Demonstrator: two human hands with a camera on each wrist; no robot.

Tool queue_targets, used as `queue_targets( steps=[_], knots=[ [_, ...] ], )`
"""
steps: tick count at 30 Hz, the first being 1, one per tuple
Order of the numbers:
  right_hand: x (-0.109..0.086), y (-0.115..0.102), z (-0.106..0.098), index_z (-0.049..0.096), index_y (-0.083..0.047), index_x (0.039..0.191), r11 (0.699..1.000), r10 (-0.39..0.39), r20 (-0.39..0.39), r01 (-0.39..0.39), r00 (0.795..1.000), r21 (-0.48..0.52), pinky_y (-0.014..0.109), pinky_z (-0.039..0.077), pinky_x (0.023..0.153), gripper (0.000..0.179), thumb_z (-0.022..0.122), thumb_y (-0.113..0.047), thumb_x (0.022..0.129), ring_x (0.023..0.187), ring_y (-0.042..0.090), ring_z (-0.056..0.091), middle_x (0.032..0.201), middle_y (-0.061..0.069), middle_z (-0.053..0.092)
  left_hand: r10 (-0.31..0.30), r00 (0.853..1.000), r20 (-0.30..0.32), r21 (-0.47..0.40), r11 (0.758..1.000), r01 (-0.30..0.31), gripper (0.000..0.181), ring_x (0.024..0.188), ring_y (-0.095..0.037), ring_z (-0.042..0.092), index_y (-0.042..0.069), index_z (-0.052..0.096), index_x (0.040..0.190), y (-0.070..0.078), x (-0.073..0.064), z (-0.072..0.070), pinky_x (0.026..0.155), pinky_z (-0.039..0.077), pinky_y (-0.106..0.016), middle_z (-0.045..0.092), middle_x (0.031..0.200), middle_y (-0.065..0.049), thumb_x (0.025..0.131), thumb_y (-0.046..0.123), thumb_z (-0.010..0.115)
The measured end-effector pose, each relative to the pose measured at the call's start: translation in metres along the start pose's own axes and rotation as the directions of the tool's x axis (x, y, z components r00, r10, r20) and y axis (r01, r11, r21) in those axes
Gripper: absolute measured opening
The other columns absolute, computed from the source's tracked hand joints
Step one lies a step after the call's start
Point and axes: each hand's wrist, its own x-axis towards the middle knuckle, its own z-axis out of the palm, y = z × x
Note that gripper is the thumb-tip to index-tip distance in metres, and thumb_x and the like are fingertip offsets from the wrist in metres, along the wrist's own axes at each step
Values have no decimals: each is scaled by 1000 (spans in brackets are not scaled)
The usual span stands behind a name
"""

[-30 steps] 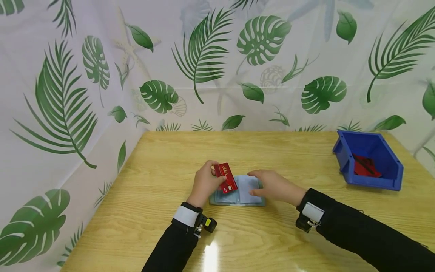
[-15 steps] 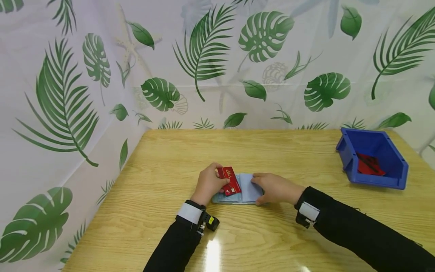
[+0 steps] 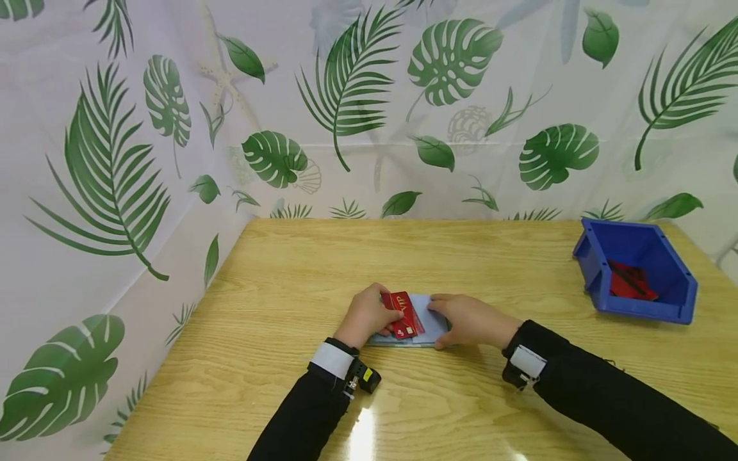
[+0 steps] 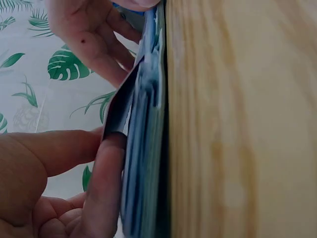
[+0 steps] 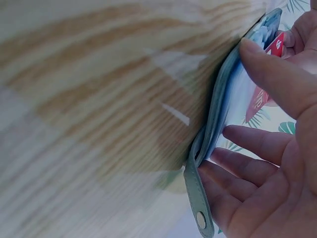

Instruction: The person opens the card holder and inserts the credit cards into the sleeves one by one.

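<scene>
Thumb and fingers of my left hand (image 3: 369,317) pinch a red VIP card (image 3: 405,315), tilted over the middle of an open card holder (image 3: 429,318). The holder lies on the table, pale blue-green, with clear sleeves stacked inside. Seen from the left wrist, the dark edge of the card (image 4: 116,106) leans against the sleeves (image 4: 141,148). My right hand (image 3: 475,318) holds the holder's right half, its thumb at the near edge and fingers along the other side. A strap with a snap button (image 5: 198,198) sticks out under those fingers in the right wrist view.
A blue plastic bin (image 3: 646,312) stands at the back right of the wooden table (image 3: 300,256), with red and dark flat items (image 3: 631,282) in it. A white leaf-print cloth (image 3: 357,173) hangs behind the table and along its left side.
My left hand has moved right and lower with the VIP card, which now overlaps the holder's middle. My right hand has come onto the right half of the holder.
</scene>
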Motion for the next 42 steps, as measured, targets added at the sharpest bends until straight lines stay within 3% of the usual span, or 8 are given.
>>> queue_targets(
  steps=[6, 11, 15, 20, 23, 26, 31, 42],
  knots=[
    [-1, 0, 1, 54, 4, 134, 1000, -6, -18, 6, 1000, -8, 48, 41, 102, 76, 83, -35, 77, 128, 38, 48, 143, 23, 46, 27, 999, 23, 76, 997, -29, 49, 52, -13, 61, -3, 55, 123, 8, 0, 11, 46, 50, -23, 64, 88, -12, 84, 16, 78],
    [0, -1, 2, 53, 6, 134, 999, -36, -41, 36, 999, 0, 47, 42, 101, 77, 84, -34, 76, 126, 39, 49, 141, 25, 47, 63, 998, 17, 226, 972, -66, 54, 74, -17, 64, -4, 54, 129, 14, 1, 16, 59, 53, -26, 64, 106, -16, 84, 17, 76],
    [1, -1, 4, 53, 7, 134, 998, -61, -54, 62, 997, 24, 48, 42, 100, 76, 83, -32, 77, 125, 41, 50, 141, 27, 47, 115, 993, 11, 387, 916, -110, 62, 94, -24, 64, -7, 53, 133, 22, -3, 21, 78, 53, -33, 63, 120, -19, 84, 22, 76],
    [0, 4, 4, 53, 7, 134, 993, -108, -80, 111, 991, 38, 49, 44, 98, 73, 82, -31, 79, 121, 41, 53, 139, 27, 49, 192, 981, 19, 581, 797, -167, 69, 109, -34, 60, -7, 52, 135, 36, -16, 32, 85, 52, -40, 57, 131, -22, 86, 38, 72],
    [0, 6, 4, 53, 6, 135, 988, -139, -91, 144, 986, 49, 48, 47, 94, 70, 79, -31, 82, 115, 39, 58, 138, 27, 50, 180, 983, 41, 651, 741, -163, 71, 120, -40, 52, -2, 46, 141, 40, -22, 40, 91, 50, -43, 48, 138, -28, 92, 45, 64],
    [0, 8, 5, 53, 4, 136, 984, -162, -98, 168, 982, 60, 47, 48, 93, 67, 76, -31, 84, 113, 38, 59, 138, 25, 51, 127, 990, 54, 662, 738, -131, 68, 133, -45, 38, 4, 38, 149, 42, -23, 45, 102, 42, -47, 33, 146, -35, 98, 46, 54],
    [-1, 9, 4, 51, 6, 136, 984, -168, -102, 173, 981, 42, 49, 46, 96, 64, 74, -26, 86, 119, 39, 56, 137, 24, 52, 36, 995, 95, 660, 746, -90, 64, 142, -45, 21, 11, 32, 153, 41, -21, 52, 111, 26, -52, 25, 150, -34, 100, 43, 48],
    [-2, 7, 2, 55, 6, 133, 989, -145, -117, 147, 983, 12, 49, 46, 95, 65, 79, -22, 79, 119, 41, 55, 137, 28, 50, 1, 991, 137, 681, 726, -95, 60, 144, -39, 21, 21, 30, 154, 43, -21, 50, 110, 24, -58, 27, 154, -25, 100, 41, 49]
  ],
)
